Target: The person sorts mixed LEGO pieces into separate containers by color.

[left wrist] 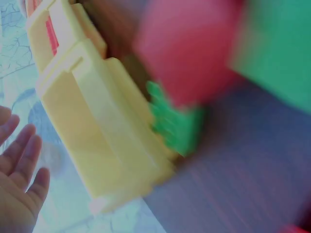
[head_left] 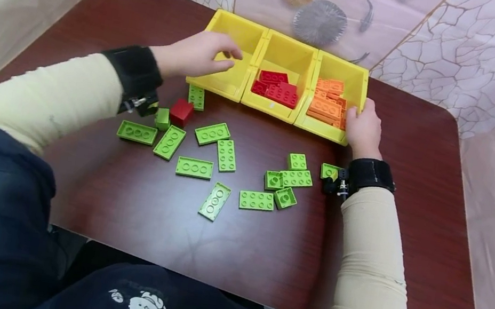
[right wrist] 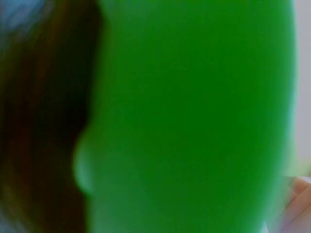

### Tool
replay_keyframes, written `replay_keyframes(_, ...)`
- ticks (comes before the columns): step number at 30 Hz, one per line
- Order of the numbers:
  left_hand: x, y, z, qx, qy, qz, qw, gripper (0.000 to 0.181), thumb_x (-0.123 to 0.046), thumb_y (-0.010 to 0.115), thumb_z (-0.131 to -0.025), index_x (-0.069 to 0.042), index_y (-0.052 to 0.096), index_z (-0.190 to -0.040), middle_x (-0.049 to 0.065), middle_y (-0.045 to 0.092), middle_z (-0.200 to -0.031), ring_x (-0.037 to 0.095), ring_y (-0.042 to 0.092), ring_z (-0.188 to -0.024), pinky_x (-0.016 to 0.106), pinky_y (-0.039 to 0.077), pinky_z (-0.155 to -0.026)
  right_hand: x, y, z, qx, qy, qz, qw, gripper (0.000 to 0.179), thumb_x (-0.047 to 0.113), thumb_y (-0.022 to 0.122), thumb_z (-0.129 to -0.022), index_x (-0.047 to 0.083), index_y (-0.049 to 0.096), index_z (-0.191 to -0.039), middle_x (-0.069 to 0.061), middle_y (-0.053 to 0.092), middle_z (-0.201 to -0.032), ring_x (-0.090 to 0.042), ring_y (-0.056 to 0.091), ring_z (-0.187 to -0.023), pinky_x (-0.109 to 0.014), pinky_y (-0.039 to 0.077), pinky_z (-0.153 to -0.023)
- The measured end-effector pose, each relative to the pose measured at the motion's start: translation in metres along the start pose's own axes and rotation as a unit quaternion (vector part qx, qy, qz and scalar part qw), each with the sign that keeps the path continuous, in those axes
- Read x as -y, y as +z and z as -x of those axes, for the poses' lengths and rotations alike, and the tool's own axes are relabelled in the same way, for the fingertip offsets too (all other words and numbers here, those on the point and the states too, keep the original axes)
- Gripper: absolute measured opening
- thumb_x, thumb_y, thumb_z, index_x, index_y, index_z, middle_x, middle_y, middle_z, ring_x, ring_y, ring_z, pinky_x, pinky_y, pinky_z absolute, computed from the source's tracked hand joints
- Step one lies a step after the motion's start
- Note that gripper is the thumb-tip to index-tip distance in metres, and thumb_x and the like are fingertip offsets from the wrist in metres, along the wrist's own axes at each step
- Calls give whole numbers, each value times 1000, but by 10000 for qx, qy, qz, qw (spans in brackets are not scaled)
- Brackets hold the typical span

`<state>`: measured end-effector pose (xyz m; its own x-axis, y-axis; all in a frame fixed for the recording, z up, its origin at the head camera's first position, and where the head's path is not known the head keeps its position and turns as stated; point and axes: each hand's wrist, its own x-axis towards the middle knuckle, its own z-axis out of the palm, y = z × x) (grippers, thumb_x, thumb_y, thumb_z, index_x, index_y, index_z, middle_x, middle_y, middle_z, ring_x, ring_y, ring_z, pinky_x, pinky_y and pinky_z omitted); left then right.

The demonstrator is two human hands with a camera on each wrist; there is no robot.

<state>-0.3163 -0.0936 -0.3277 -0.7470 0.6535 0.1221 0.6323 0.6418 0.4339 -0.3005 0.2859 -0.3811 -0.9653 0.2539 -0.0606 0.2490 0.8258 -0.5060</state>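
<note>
1. Left hand [head_left: 197,55]: fingers loosely parted, holding nothing, over the left end of the yellow tray [head_left: 214,89].
2. Right hand [head_left: 366,130]: thumb and fingers appear to grip the tray's right wall.
3. The tray stands towards the far edge of the tabletop [head_left: 261,254]; probably light, stiff plastic, best held by its end walls.
4. Green bricks [head_left: 227,155] lie scattered nearer the person; likely light, hard, smooth: pinch opposite long sides.
</note>
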Motion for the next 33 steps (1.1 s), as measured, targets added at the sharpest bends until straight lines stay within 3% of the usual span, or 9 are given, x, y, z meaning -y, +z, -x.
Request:
replay_keyframes(6, 21, -11, 49, 445, -491, -138, 9977, 32, -15, 53, -93, 0, 56, -122, 17, 55, -118, 31, 49, -102, 44, 40, -93, -9, -5, 1, -47, 69, -12, 10000, 52, 36, 27, -97, 13, 25, -145, -20, 50, -125, -35, 50, -105, -48, 40, -87)
replay_keyframes(11, 47, -16, 80, 866, -1104, -593, 9883, 37, -16, 56, -92, 0, 53, -126, 22, 53, -121, 35, 47, -109, 51, 38, -95, -14, -5, 0, -32, 148, -36, 9999, 54, 37, 26, -98, 14, 23, -146, -20, 49, -128, -34, 50, -107, -48, 40, -88)
replay_keyframes(15, 62, -16, 99, 1071, -1092, -1138, 9817, 37, -10, 55, -90, 2, 53, -124, 24, 52, -120, 38, 47, -107, 53, 40, -92, -16, -4, -1, 3, 121, -23, 9999, 55, 38, 25, -97, 14, 21, -147, -21, 49, -127, -35, 49, -106, -49, 40, -88)
replay_keyframes(23, 76, -15, 121, 1465, -856, -1911, 9668, 48, 1, 60, -80, -1, 51, -127, 27, 48, -123, 44, 44, -112, 58, 37, -91, -13, -2, 0, 65, 144, -46, 9999, 56, 38, 24, -98, 14, 19, -148, -20, 48, -128, -35, 49, -106, -47, 40, -88)
replay_keyframes(33, 76, -13, 134, 1267, -908, -1802, 9712, 42, -10, 69, -79, 1, 56, -117, 23, 56, -108, 38, 53, -95, 54, 43, -83, -1, 3, -3, 135, 127, -81, 9998, 55, 38, 25, -98, 15, 19, -147, -18, 47, -130, -33, 49, -108, -47, 41, -90)
